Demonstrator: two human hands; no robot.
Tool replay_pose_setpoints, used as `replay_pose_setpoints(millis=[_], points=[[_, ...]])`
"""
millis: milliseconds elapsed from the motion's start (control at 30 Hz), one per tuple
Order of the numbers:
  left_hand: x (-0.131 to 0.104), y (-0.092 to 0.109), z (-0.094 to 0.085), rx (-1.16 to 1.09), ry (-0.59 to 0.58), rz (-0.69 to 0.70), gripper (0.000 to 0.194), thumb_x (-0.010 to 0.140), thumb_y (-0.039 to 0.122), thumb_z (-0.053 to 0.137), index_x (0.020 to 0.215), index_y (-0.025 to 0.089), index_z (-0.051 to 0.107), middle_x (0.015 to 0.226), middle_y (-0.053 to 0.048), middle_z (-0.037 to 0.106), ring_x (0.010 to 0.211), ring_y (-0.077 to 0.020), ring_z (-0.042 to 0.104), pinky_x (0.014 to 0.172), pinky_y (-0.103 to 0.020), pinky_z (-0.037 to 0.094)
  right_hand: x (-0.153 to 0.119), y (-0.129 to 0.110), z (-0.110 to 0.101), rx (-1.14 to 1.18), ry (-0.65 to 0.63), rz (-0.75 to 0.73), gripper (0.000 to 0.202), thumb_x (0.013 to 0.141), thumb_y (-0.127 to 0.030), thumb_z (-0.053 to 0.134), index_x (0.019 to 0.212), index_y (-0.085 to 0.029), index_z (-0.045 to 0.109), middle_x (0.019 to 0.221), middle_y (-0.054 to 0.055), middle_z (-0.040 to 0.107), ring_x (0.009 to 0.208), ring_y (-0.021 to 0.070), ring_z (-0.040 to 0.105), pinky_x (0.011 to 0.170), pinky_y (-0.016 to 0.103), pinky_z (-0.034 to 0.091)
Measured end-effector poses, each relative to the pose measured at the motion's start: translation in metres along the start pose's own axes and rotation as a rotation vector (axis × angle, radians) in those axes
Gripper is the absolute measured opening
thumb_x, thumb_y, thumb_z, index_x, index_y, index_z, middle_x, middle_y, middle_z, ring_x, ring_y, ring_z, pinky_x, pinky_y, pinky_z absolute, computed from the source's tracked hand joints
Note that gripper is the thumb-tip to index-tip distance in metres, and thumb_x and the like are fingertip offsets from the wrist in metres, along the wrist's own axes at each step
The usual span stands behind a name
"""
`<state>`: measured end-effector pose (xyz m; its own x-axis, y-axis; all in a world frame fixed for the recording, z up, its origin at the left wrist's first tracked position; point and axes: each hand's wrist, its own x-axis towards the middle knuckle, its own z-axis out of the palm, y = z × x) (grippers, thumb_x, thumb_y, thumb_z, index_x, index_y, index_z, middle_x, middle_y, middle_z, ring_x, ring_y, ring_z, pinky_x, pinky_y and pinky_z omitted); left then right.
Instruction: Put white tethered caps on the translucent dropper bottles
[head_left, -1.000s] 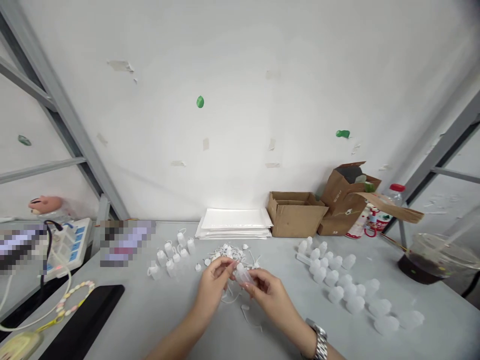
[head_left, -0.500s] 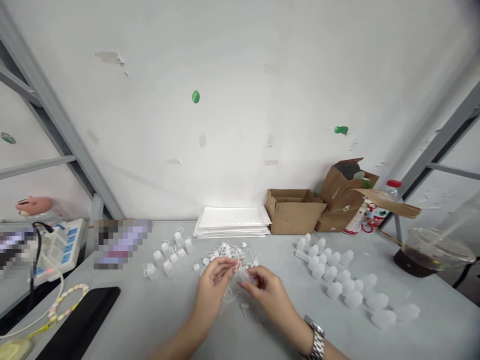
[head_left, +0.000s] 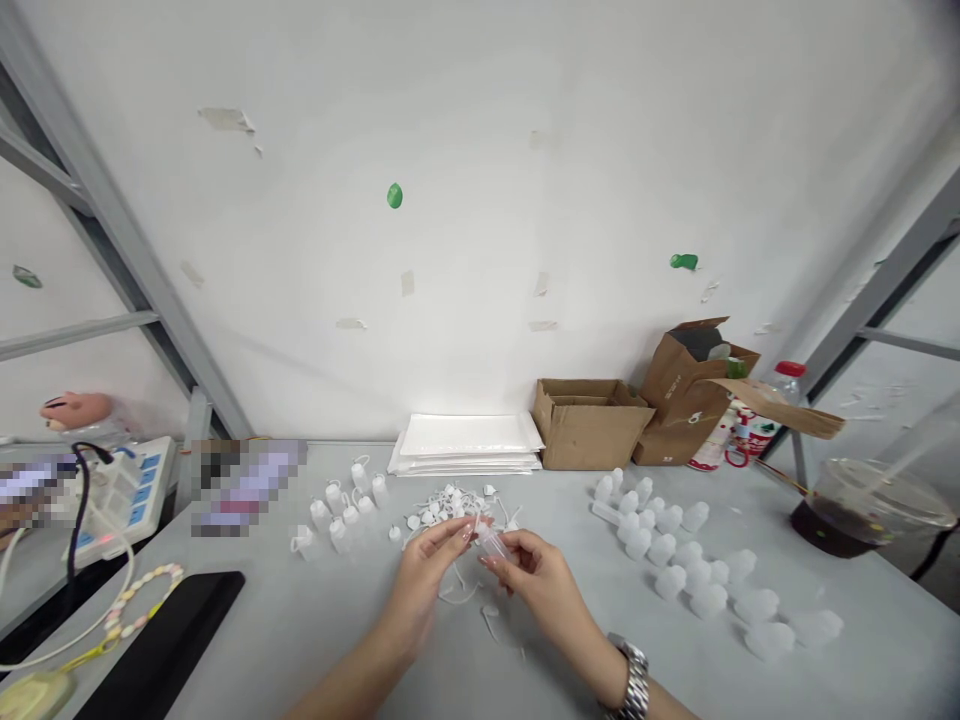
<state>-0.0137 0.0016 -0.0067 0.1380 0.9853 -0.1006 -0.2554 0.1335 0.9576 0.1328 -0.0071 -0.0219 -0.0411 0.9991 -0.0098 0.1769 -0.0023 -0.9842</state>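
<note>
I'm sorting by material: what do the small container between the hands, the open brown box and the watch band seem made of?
Small container: probably plastic, smooth; it looks clear to milky.
Open brown box: apparently cardboard, matte; plain brown walls with creased edges.
Watch band: likely metal, shiny; silvery links with bright highlights.

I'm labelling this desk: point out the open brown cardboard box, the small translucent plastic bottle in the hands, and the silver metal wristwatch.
Open brown cardboard box (head_left: 591, 442): head view, front wall.
Small translucent plastic bottle (head_left: 493, 543): head view, its body.
Silver metal wristwatch (head_left: 637, 682): head view, link band.
</note>
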Motion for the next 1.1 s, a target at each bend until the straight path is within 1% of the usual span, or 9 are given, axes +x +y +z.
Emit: replay_pose_setpoints(millis=[100, 200, 300, 433, 567, 633, 800, 900, 1100], points=[[-0.002, 0.001, 0.004, -0.041, -0.006, 0.004, 0.029, 0.068, 0.034, 0.064, 0.091, 0.017, 0.066, 0.106, -0.008, 0.066, 0.106, -0.0240, 0.054, 0.095, -0.036, 0.036, 0.000, 0.003, 0.000, -0.150, 0.090, -0.096, 0.025, 0.070, -0.041, 0.062, 0.075, -0.016, 0.062, 0.059, -0.001, 0.055, 0.056, 0.0146, 0.050, 0.053, 0.025, 0.041], [-0.003, -0.001, 0.008, -0.097, 0.001, -0.018, 0.029, 0.066, 0.035, 0.066, 0.090, 0.017, 0.066, 0.107, -0.009, 0.065, 0.105, -0.0241, 0.055, 0.095, -0.037, 0.037, -0.003, 0.004, 0.000, -0.307, 0.176, -0.270, 0.019, 0.074, -0.036, 0.059, 0.078, -0.018, 0.063, 0.067, 0.002, 0.057, 0.059, 0.0149, 0.051, 0.057, 0.026, 0.043], [-0.001, -0.005, 0.008, -0.143, 0.019, -0.063, 0.031, 0.064, 0.034, 0.069, 0.090, 0.017, 0.065, 0.105, -0.010, 0.066, 0.104, -0.0239, 0.056, 0.094, -0.037, 0.037, -0.006, 0.001, 0.001, -0.325, 0.156, -0.387, 0.017, 0.078, -0.032, 0.055, 0.087, -0.019, 0.063, 0.075, 0.004, 0.057, 0.063, 0.0150, 0.052, 0.061, 0.028, 0.046], [0.004, -0.006, 0.002, -0.199, 0.037, -0.062, 0.030, 0.064, 0.033, 0.068, 0.088, 0.015, 0.066, 0.106, -0.010, 0.066, 0.109, -0.0243, 0.053, 0.097, -0.037, 0.035, -0.007, -0.003, 0.004, -0.155, 0.032, -0.284, 0.023, 0.078, -0.033, 0.054, 0.095, -0.021, 0.063, 0.078, 0.003, 0.057, 0.069, 0.0156, 0.056, 0.064, 0.028, 0.048], [0.004, -0.002, 0.000, -0.238, -0.031, -0.076, 0.027, 0.069, 0.030, 0.064, 0.092, 0.016, 0.066, 0.108, -0.010, 0.064, 0.111, -0.0240, 0.051, 0.100, -0.037, 0.032, -0.005, -0.003, 0.006, 0.080, -0.083, -0.053, 0.024, 0.073, -0.039, 0.059, 0.081, -0.016, 0.060, 0.066, 0.001, 0.058, 0.061, 0.0152, 0.058, 0.060, 0.027, 0.047], [0.002, -0.001, 0.001, -0.261, -0.083, -0.086, 0.027, 0.072, 0.028, 0.060, 0.095, 0.016, 0.065, 0.110, -0.010, 0.064, 0.112, -0.0237, 0.050, 0.101, -0.037, 0.030, -0.006, -0.002, 0.007, 0.092, -0.062, -0.035, 0.023, 0.071, -0.038, 0.061, 0.076, -0.017, 0.055, 0.063, 0.000, 0.059, 0.059, 0.0149, 0.057, 0.057, 0.026, 0.046], [-0.003, 0.002, 0.006, -0.257, -0.131, -0.091, 0.026, 0.075, 0.028, 0.055, 0.095, 0.015, 0.066, 0.114, -0.009, 0.062, 0.117, -0.0240, 0.046, 0.103, -0.038, 0.028, -0.013, 0.000, 0.005, -0.229, 0.070, -0.283, 0.011, 0.081, -0.030, 0.052, 0.078, -0.019, 0.051, 0.073, 0.002, 0.060, 0.065, 0.0141, 0.056, 0.062, 0.026, 0.045], [-0.005, 0.003, 0.008, -0.265, -0.151, -0.112, 0.029, 0.074, 0.028, 0.055, 0.100, 0.017, 0.064, 0.116, -0.008, 0.060, 0.117, -0.0241, 0.046, 0.103, -0.039, 0.028, -0.015, 0.002, 0.005, -0.474, 0.153, -0.469, 0.010, 0.085, -0.025, 0.044, 0.079, -0.020, 0.051, 0.071, 0.002, 0.056, 0.063, 0.0148, 0.053, 0.059, 0.026, 0.044], [-0.006, 0.002, 0.007, -0.335, -0.207, -0.133, 0.033, 0.076, 0.022, 0.051, 0.107, 0.019, 0.061, 0.117, -0.006, 0.060, 0.119, -0.0216, 0.044, 0.105, -0.039, 0.025, -0.013, 0.007, 0.008, -0.779, 0.277, -0.811, 0.015, 0.084, -0.008, 0.038, 0.080, -0.018, 0.050, 0.069, 0.004, 0.053, 0.063, 0.0160, 0.050, 0.055, 0.025, 0.042]])
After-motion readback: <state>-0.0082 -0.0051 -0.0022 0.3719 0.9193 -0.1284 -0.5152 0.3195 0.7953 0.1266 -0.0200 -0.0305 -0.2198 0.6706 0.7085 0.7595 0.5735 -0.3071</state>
